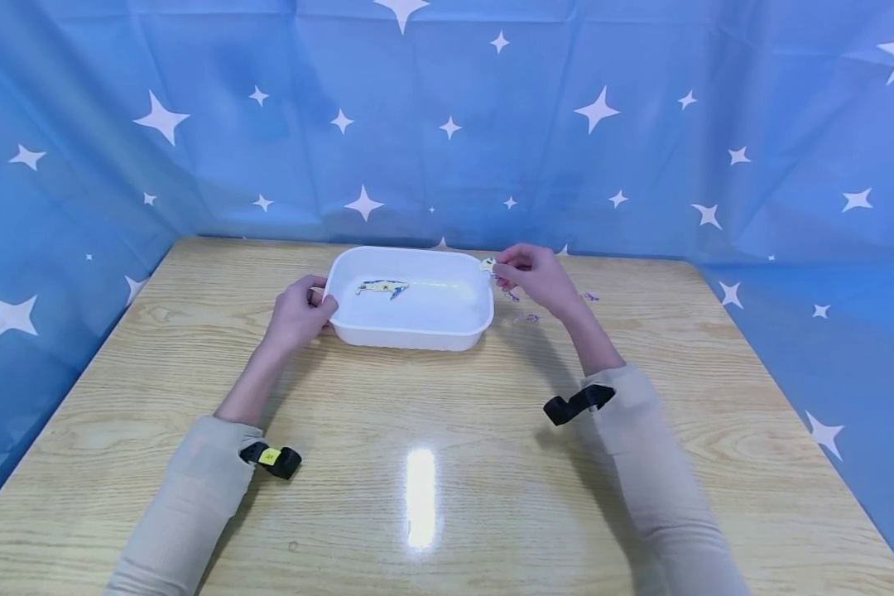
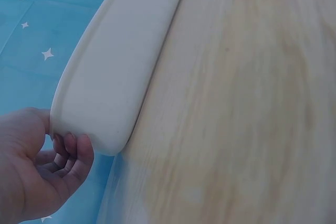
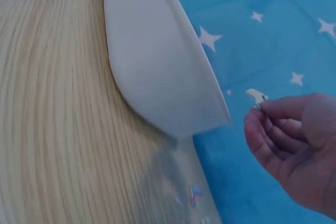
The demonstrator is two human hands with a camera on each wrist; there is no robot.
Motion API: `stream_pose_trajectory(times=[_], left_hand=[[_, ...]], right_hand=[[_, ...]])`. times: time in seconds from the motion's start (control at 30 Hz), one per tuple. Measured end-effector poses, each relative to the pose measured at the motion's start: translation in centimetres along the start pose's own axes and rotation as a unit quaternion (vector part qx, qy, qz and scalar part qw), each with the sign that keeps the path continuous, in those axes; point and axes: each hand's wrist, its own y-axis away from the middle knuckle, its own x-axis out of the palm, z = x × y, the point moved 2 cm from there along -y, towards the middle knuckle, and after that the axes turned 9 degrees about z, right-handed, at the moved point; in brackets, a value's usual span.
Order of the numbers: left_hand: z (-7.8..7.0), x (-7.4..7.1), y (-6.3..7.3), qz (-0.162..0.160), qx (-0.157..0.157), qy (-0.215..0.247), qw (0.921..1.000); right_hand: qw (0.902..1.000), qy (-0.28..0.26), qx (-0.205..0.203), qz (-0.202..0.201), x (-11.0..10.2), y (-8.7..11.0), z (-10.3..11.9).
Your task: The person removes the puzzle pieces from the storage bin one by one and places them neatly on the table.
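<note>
A white plastic tray [image 1: 417, 335] stands at the far side of the wooden table. My left hand [image 1: 298, 313] grips its left end, thumb on the rim and fingers curled beneath the outside wall, as the left wrist view shows. Inside the tray lies a flat pale-yellow and blue cutout piece [image 1: 382, 286]. Just past the tray's right rim, my right hand [image 1: 538, 280] pinches a small flat pale-yellow piece [image 3: 256, 96] with a dark mark between thumb and fingertips. That piece is held up close to the rim.
Several small purplish pieces [image 1: 532, 318] lie on the table [image 1: 492, 463] to the right of the tray, partly under my right hand. A blue cloth with white stars [image 1: 447, 83] hangs behind the table. Each sleeve carries a black wrist camera [image 1: 577, 404].
</note>
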Motion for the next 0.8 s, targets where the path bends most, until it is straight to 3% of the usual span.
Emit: stream_pose_trajectory(times=[0.37,0.8], left_hand=[[0.1,0.0,-0.2,0.001,-0.002,-0.003,1.0],[0.2,0.0,-0.2,-0.006,0.002,-0.008,0.9999]], right_hand=[[0.9983,0.054,0.024,-0.007,-2.8,1.9,-2.4],[0.993,0.091,0.074,0.016,-5.6,4.8,-5.9]])
